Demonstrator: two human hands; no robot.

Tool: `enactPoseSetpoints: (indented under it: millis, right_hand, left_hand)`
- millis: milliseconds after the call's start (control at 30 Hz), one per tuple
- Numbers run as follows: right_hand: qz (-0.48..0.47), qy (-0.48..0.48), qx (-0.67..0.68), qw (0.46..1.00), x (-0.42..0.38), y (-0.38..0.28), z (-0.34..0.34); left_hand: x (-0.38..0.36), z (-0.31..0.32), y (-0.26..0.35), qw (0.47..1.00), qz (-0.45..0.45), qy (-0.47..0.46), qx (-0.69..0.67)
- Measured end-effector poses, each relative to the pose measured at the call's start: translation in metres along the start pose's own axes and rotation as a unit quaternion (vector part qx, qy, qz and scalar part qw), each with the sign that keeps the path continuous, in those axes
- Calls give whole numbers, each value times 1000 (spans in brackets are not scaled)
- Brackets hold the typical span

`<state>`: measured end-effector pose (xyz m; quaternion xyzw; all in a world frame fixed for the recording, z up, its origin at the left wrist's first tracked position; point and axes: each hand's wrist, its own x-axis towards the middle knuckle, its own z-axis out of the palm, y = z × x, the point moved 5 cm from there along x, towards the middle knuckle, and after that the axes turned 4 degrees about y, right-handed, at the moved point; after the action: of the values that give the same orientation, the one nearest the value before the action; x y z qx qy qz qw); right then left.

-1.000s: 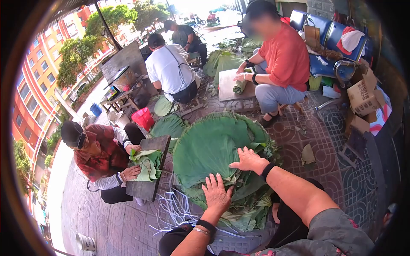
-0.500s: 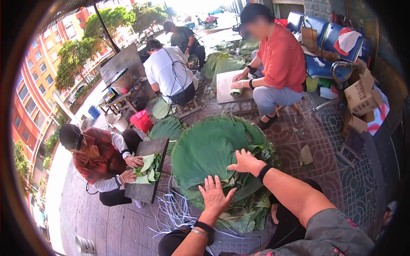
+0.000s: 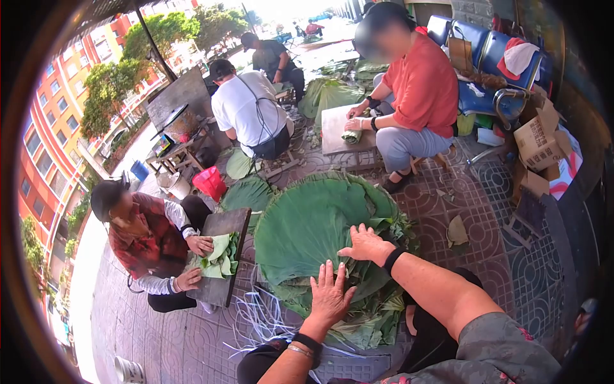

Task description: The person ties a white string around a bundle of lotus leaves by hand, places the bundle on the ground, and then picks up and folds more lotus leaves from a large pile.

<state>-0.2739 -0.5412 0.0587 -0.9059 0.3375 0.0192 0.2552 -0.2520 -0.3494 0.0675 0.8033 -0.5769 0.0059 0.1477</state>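
Observation:
A tall stack of large round green leaves (image 3: 307,224) stands on the paving in front of me. My left hand (image 3: 330,297) lies on the near edge of the top leaf, its fingers spread and pointing away from me. To its upper right, my right hand (image 3: 366,245) rests palm down on the leaves with its fingers apart. Neither hand grips anything. Folded and ragged leaf edges show beneath and right of my hands.
Left, a person (image 3: 144,230) presses leaves on a dark board (image 3: 220,289). Another in red (image 3: 419,89) rolls leaves on a pale board (image 3: 339,121). White strings (image 3: 262,320) lie left of the stack. Blue chairs (image 3: 483,102) and cardboard boxes (image 3: 537,144) stand right.
My left hand has slid right and slightly up over the leaves, closer to my right hand. The person at the left has raised their head and shifted their lower hand slightly.

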Motion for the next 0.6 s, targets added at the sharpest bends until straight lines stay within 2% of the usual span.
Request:
enactPoseSetpoints:
  millis: [300, 600]
  right_hand:
    - [7, -3, -8, 1000, 3, -1, 6]
    - [-2, 2, -13, 1000, 2, -3, 3]
  left_hand:
    - [0, 4, -7, 999, -4, -38, -25]
    - [0, -3, -9, 998, -15, 2, -67]
